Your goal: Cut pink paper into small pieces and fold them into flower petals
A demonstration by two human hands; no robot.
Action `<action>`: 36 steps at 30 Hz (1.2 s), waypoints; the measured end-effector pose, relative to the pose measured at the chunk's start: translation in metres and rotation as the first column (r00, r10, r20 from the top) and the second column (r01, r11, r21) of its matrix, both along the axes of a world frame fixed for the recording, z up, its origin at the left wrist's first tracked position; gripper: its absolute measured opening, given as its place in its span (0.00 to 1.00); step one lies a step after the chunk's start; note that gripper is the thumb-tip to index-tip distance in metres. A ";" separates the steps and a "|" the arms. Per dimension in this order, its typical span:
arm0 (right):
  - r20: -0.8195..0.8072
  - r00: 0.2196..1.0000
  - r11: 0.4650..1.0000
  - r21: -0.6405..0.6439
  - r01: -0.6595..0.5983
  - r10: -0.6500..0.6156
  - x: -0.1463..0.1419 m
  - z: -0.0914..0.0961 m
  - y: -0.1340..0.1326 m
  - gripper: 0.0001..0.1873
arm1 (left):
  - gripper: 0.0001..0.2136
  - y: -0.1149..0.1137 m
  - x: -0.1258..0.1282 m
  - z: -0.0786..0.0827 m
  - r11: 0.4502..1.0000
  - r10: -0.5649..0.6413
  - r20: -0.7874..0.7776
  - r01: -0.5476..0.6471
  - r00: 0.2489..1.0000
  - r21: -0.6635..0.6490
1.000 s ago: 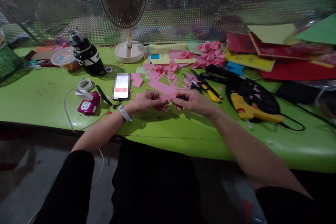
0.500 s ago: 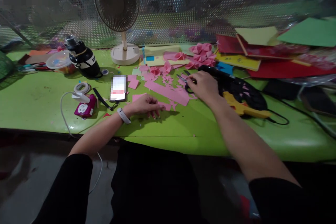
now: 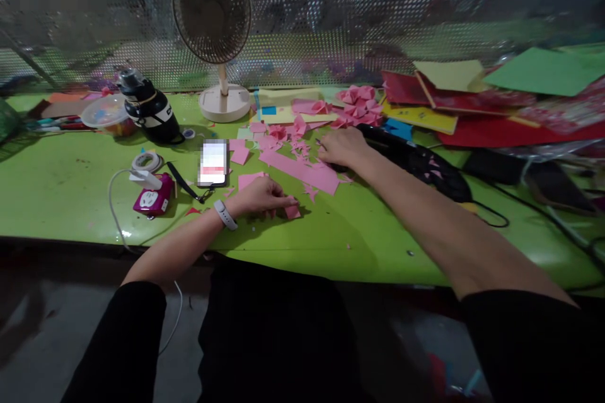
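Observation:
My left hand (image 3: 259, 195) rests on the green table (image 3: 70, 176), its fingers closed on a small folded pink paper piece (image 3: 292, 211). A white band sits on that wrist. Farther back, my right hand (image 3: 343, 146) lies curled over the scissors (image 3: 320, 141); only their tip shows at its left side. A long pink paper strip (image 3: 297, 170) and several pink offcuts lie between the two hands.
A phone (image 3: 213, 162), pink power socket (image 3: 151, 198), tape roll (image 3: 146, 160), black bottle (image 3: 149, 107) and small fan (image 3: 212, 12) stand to the left. Folded pink flowers (image 3: 357, 104), stacked coloured card (image 3: 472, 101) and a black cabled tool (image 3: 425, 167) are on the right.
Both hands held the pink piece together a second ago. My right hand let go and reached back right to the scissors. My left hand lowered to the table with the piece.

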State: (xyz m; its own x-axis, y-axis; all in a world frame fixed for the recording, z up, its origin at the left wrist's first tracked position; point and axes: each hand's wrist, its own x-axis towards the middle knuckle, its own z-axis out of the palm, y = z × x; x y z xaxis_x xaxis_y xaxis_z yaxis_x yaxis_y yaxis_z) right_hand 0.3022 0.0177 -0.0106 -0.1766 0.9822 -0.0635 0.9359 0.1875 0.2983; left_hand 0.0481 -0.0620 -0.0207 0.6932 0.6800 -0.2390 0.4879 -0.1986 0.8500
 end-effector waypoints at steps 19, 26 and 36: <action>-0.321 0.940 0.988 0.064 0.138 -0.110 0.029 0.005 -0.008 0.13 | 0.25 0.003 -0.002 0.003 0.998 0.005 -0.047 -0.002 0.999 0.068; -0.202 0.966 0.986 -0.075 0.151 -0.163 0.035 0.005 -0.019 0.22 | 0.24 0.003 -0.001 0.002 0.995 0.014 -0.059 -0.008 0.998 0.099; -0.184 0.973 0.989 -0.067 0.129 -0.140 0.036 -0.005 -0.031 0.25 | 0.23 0.004 -0.001 -0.001 0.992 -0.008 -0.038 0.013 0.999 0.125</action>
